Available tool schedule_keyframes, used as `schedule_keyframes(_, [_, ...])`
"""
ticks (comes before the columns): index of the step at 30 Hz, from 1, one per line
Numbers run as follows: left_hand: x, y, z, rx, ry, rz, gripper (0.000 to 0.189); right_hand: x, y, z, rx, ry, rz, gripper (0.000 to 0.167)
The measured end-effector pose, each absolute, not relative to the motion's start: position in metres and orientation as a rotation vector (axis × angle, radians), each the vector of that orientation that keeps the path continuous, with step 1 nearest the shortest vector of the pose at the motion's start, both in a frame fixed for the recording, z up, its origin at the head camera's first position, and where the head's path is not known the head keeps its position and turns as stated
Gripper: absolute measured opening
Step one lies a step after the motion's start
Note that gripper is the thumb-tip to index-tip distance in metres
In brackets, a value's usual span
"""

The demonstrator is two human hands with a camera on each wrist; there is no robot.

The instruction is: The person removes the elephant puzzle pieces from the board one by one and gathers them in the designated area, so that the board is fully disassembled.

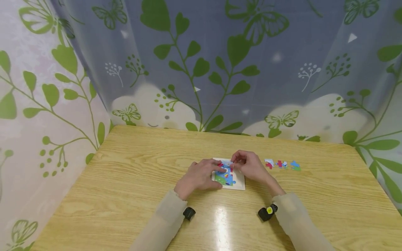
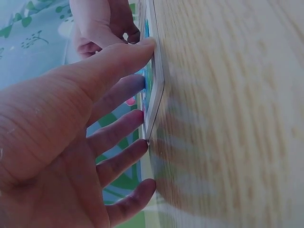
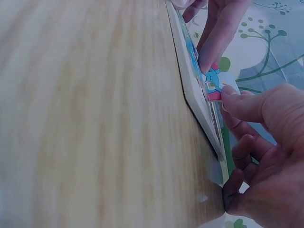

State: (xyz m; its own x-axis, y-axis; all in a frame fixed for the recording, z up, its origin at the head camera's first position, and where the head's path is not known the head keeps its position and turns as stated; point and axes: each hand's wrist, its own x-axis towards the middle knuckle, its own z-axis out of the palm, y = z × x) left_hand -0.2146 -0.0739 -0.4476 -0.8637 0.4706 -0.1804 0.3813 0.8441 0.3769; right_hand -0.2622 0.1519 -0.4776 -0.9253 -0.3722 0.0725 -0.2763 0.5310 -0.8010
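A small jigsaw board (image 1: 239, 184) with a pale frame lies on the table, its left part covered by joined blue, green and red pieces (image 1: 222, 179). My left hand (image 1: 198, 175) rests over the board's left side, fingers spread across the pieces and thumb at the near edge. With thumb and forefinger, my right hand (image 1: 250, 166) pinches a puzzle piece (image 3: 214, 78) at the board's far side. That piece is blue, pink and white; it stands tilted up from the board in the right wrist view, close to a left fingertip.
Several loose puzzle pieces (image 1: 295, 165) lie in a row on the wooden table (image 1: 125, 181), right of the right hand. A patterned curtain (image 1: 207, 69) hangs along the table's back edge, and another patterned cloth covers the left side.
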Motion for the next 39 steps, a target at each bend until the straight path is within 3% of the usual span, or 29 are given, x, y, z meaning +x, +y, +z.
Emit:
schedule_keyframes(21, [-0.212,-0.074,-0.448,0.682,2.767,0.408,0.055,-0.265,0.144,-0.467,-0.298,2.608,-1.275,0.014])
schedule_keyframes(39, [-0.211,-0.077,-0.454,0.715,2.754,0.468,0.054,-0.252,0.181,-0.463,-0.339,2.526,-1.393,0.016])
